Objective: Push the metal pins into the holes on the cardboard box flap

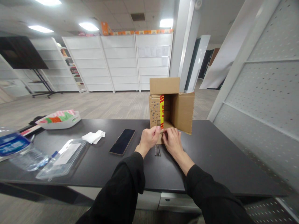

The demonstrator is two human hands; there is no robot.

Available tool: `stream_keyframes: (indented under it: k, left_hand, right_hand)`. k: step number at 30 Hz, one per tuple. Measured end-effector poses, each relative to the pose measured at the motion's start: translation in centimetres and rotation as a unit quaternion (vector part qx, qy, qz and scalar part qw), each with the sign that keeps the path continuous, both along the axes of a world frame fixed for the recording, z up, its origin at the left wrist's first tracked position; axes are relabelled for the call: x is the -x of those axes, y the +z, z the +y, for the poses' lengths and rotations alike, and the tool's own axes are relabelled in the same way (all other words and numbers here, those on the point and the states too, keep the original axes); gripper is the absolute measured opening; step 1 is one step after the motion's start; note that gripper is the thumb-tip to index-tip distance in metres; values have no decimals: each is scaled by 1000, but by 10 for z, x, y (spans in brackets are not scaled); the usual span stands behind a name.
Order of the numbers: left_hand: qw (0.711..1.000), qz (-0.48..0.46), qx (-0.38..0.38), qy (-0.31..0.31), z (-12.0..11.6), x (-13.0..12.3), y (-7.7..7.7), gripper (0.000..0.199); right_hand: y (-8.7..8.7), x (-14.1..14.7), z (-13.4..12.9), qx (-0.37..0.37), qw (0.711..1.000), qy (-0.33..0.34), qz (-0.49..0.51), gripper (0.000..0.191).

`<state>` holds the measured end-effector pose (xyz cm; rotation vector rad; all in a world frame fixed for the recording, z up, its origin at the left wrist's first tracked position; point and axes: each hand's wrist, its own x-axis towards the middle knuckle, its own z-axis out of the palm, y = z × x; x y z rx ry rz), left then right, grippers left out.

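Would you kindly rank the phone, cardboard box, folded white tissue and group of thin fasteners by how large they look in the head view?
Largest to smallest:
1. Cardboard box
2. Phone
3. Folded white tissue
4. Group of thin fasteners

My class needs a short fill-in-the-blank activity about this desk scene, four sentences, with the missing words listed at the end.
1. The tape on the box is red and ____.
2. Of the left hand and the right hand, the phone is nearer the ____ one.
3. The bottle has a ____ label.
4. Both sleeves are ____.

Missing words: yellow; left; blue; black.
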<state>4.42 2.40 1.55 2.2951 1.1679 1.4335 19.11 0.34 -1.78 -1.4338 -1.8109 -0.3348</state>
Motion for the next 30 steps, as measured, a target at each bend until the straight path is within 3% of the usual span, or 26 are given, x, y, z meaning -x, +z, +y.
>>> stream_keyframes:
  k: [12, 30]
  left_hand:
    - [1000, 4, 6, 5, 0, 0, 0, 44]
    - [1000, 2, 14, 8, 0, 1, -1, 44]
  right_hand:
    - [3, 0, -1, -50, 998, 27, 31, 7]
    - [7, -1, -3, -132, 987, 73, 63, 18]
